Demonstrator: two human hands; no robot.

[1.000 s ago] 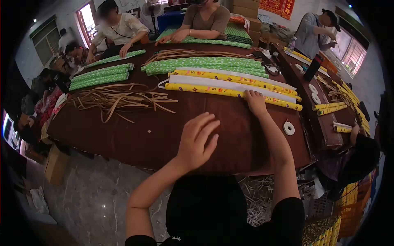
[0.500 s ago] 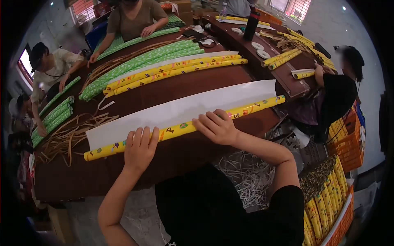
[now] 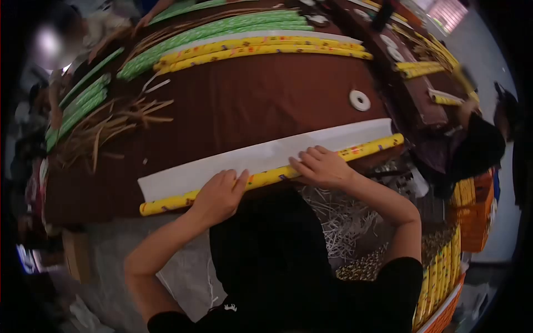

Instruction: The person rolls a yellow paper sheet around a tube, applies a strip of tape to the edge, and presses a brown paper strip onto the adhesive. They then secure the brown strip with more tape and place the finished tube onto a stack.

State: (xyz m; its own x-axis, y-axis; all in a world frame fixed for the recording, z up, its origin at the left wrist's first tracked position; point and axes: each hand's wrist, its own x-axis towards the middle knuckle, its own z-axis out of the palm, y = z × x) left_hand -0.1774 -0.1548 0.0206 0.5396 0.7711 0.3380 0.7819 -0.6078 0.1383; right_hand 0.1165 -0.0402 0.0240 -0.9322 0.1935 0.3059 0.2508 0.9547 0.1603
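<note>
A long, thin yellow roll (image 3: 272,176), printed with small coloured pictures, lies along the near edge of a dark brown table (image 3: 250,105), directly under a person's two bare hands. Its long axis runs across the body on a slant: the left end sits lower and closer to the person, the right end higher and farther off. A white sheet (image 3: 266,152) spreads flat from the roll's far side.

The left hand (image 3: 219,195) and right hand (image 3: 322,167) rest on the roll from above, backs up, each set in from its own end by much the same stretch, with bare roll between them. Neither hand is clearly nearer. The fingers lie close together and point away over the roll towards the sheet; whether thumbs or palms close around underneath is hidden, so I cannot tell if the roll is pinched or only pressed. Both elbows bend outward, and the forearms slant inward to the roll.

Beyond the roll's right end lies a white ring of tape (image 3: 356,97). Beyond its left end is a loose heap of brown strips (image 3: 108,130). Farther past the roll, more yellow rolls (image 3: 261,51) lie beside green rolls (image 3: 222,34).
</note>
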